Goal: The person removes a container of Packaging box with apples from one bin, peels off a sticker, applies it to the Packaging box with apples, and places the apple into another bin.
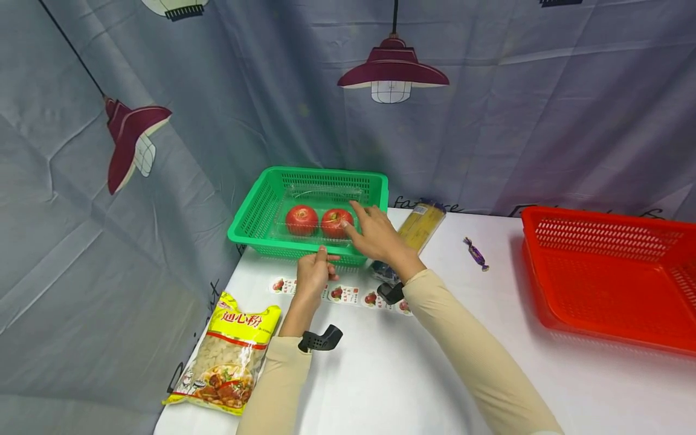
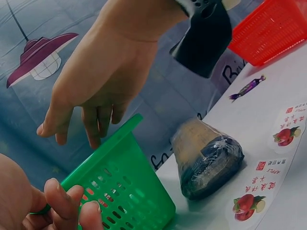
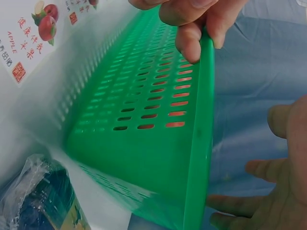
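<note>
I see the green basket [image 1: 261, 208] at the far left corner of the tabletop [image 1: 380, 374], with a clear tray [image 1: 321, 202] inside it holding two apples [image 1: 301, 219] side by side. My left hand [image 1: 314, 272] grips the basket's near rim, thumb on top and fingers [image 2: 62, 201] curled round the edge from outside; the left wrist view shows the fingertips pressed on the slotted wall. My right hand [image 1: 375, 232] reaches over the same rim from the right, forearm stretched across the tabletop, palm down, fingers [image 2: 91, 127] loosely spread and holding nothing. The index finger lies at the right apple [image 1: 336, 222]; I cannot tell whether it touches. In the right wrist view the palm is open beyond the basket's rim.

Just before the basket, a strip of apple labels [image 1: 348, 295] lies flat along the tabletop, under both wrists. A spaghetti pack [image 1: 418, 226] lies just right of the basket, near the far edge. A purple candy [image 1: 476, 254] sits further right, apart from it. A red basket [image 1: 609, 272] stands at the right edge. A macaroni bag [image 1: 228, 356] lies at the left edge, beside my left sleeve.
</note>
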Demonstrator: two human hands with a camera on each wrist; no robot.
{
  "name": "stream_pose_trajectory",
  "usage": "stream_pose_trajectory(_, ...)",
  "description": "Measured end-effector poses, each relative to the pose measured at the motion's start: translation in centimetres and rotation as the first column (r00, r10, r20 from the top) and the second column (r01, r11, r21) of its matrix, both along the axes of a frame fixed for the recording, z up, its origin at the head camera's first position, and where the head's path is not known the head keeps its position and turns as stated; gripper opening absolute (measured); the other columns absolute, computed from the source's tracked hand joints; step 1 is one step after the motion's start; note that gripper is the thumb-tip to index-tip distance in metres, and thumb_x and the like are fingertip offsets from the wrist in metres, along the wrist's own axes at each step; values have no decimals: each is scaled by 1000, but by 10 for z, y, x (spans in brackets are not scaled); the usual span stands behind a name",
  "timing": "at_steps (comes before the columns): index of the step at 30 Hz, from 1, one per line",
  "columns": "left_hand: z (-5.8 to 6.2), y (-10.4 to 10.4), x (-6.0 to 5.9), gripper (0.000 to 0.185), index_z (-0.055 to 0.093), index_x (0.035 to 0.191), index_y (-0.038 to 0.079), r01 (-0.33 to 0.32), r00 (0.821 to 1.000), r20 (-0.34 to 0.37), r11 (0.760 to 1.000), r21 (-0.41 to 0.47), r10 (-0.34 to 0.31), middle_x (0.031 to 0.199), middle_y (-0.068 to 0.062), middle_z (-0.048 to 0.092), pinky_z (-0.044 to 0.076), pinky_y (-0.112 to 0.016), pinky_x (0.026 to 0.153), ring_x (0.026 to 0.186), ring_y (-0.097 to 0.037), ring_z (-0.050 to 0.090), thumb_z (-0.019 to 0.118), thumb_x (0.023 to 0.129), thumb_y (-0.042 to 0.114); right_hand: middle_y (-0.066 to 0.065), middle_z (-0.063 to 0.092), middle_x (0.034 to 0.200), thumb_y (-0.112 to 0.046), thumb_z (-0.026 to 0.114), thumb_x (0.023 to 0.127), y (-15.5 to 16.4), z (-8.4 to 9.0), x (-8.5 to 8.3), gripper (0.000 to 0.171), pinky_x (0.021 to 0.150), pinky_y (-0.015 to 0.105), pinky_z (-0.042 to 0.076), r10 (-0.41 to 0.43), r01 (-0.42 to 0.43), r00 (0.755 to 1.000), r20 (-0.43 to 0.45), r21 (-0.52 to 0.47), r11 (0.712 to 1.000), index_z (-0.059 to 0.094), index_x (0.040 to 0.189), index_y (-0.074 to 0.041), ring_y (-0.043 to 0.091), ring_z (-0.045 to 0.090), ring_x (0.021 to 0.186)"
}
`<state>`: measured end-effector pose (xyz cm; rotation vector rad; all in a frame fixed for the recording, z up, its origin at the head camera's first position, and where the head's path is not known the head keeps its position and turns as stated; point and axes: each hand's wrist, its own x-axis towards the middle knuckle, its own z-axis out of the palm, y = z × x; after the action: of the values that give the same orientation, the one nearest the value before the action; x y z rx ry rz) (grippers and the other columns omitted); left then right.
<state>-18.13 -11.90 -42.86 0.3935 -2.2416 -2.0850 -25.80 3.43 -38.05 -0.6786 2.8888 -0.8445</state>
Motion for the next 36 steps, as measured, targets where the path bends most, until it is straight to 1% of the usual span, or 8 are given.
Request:
stream_pose_trajectory(4, 0, -1, 0, 50, 69, 102, -10, -2, 1000, 13, 1000, -8, 2, 56, 2, 50, 32, -24, 47, 51, -11, 57, 38, 108, 29, 24, 33, 151, -47, 43, 103, -6, 0, -5, 67, 112, 55, 22, 4, -4, 1000, 17, -7, 1000, 19, 158, -15, 40, 23, 143)
stream_pose_trajectory(8, -1, -2, -1, 49, 70, 101, -8, 0, 1000, 19, 1000, -15, 1, 56, 2, 50, 32, -25, 47, 51, -11, 57, 38, 108, 29, 25, 33, 151, -45, 43, 103, -13, 1, -10, 68, 111, 54, 26, 4, -4, 999, 34, -11, 1000, 19, 157, -11, 40, 26, 141)
stream_pose_trajectory(12, -1, -1, -1, 49, 70, 102, -8, 7, 1000, 24, 1000, -20, -7, 56, 2, 50, 33, -26, 48, 51, -12, 57, 38, 108, 29, 27, 32, 151, -46, 42, 104, -18, 0, -14, 70, 110, 54, 28, -19, 21, 997, 79, -28, 999, 17, 157, -8, 41, 27, 141)
stream_pose_trajectory(15, -1, -1, -2, 49, 70, 103, -8, 12, 1000, 25, 1000, -23, -11, 56, 2, 50, 34, -28, 50, 51, -11, 57, 38, 108, 29, 28, 32, 151, -46, 41, 104, -23, -1, -18, 71, 111, 54, 27, -38, 42, 994, 101, -39, 998, 16, 157, -6, 41, 26, 142)
stream_pose_trajectory(21, -1, -1, -1, 51, 71, 101, -7, 4, 1000, 20, 1000, -20, -4, 55, 2, 50, 34, -28, 50, 50, -11, 56, 38, 108, 31, 32, 26, 152, -44, 42, 104, -33, -4, -21, 72, 111, 54, 27, -69, 77, 991, 117, -66, 995, 14, 156, -2, 43, 25, 141)
stream_pose_trajectory(26, 0, -1, -1, 49, 71, 101, -6, 3, 1000, 22, 1000, -26, -3, 56, 2, 51, 35, -30, 51, 51, -11, 57, 37, 108, 29, 31, 20, 154, -40, 44, 104, -37, -6, -23, 70, 110, 54, 28, -148, 171, 976, 161, -141, 975, 15, 156, -4, 44, 26, 140)
stream_pose_trajectory(30, 0, -1, 0, 49, 72, 101, -4, 3, 999, 35, 1000, -31, -2, 56, 2, 51, 35, -29, 51, 52, -12, 58, 38, 108, 31, 30, 24, 153, -36, 46, 103, -41, -8, -25, 68, 110, 55, 27, -196, 235, 959, 203, -190, 953, 17, 156, -3, 44, 25, 141)
stream_pose_trajectory(36, 1, -1, 0, 49, 72, 100, -4, -2, 999, 38, 1000, -14, 3, 57, 1, 51, 32, -26, 47, 51, -12, 58, 38, 107, 31, 30, 32, 149, -33, 48, 102, -45, -8, -25, 66, 110, 54, 28, -248, 305, 937, 245, -234, 923, 22, 154, -1, 44, 29, 139)
